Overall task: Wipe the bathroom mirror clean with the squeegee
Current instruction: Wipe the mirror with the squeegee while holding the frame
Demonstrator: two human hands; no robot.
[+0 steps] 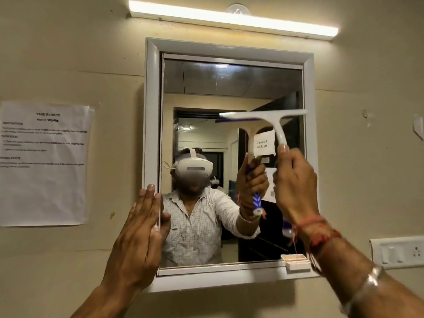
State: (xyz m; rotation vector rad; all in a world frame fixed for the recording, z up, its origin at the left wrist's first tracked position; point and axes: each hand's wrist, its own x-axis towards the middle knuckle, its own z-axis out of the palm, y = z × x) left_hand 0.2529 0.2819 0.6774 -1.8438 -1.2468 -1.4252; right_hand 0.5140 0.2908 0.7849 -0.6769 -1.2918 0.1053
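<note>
The right hand [294, 180] is clenched around the handle of the light, stiff plastic squeegee [268, 120], its blade near the mirror's [229, 88] right edge, while the left hand [140, 230], flat and released, steadies the frame's [151, 111] left edge.

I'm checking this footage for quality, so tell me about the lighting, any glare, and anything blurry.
Head view: the tube light above the mirror is blown out to white and glares off the top of the glass; the wall is lit warm and dim; the printed sheet at left is too blurred to read; the squeegee in the right hand looks slightly soft.
</note>
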